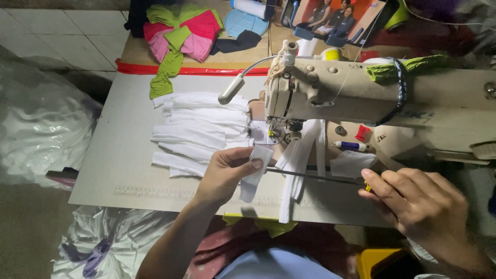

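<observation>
Over the bench point(103, 170), the left hand point(222, 175) pinches a small white fabric piece point(257, 168) in a closed grip, while the right hand point(418, 206) seemingly clasps a thin dark rod point(310, 175).
</observation>
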